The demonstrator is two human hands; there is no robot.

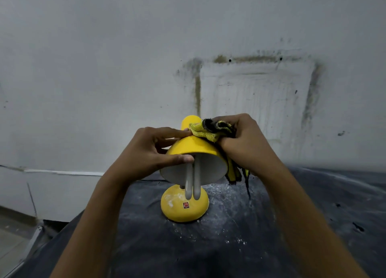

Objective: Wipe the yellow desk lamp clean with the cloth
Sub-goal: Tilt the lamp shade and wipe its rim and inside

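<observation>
Head view looks down on a dark, dusty table (292, 225) set against a stained white wall (104, 68). At the left, the left hand (150, 152) grips the rim of the yellow desk lamp (194, 150): its thumb lies across the near edge of the shade's opening and its forefinger stretches along the top of the shade, so the fingers are clasped on the lamp. The shade is tilted toward the camera, showing its white inside and a white U-shaped bulb (193, 179) that hangs down in front of the round yellow base (184, 206). The base stands on the table near the middle and bears a small red switch (186, 205) and pale dust smears. To the right, the right hand (246, 144) is clenched around a yellow and black cloth (211, 129), pressing it against the upper far side of the shade just beside the lamp's neck. A loose end of the cloth hangs down below that hand, to the right of the shade.
</observation>
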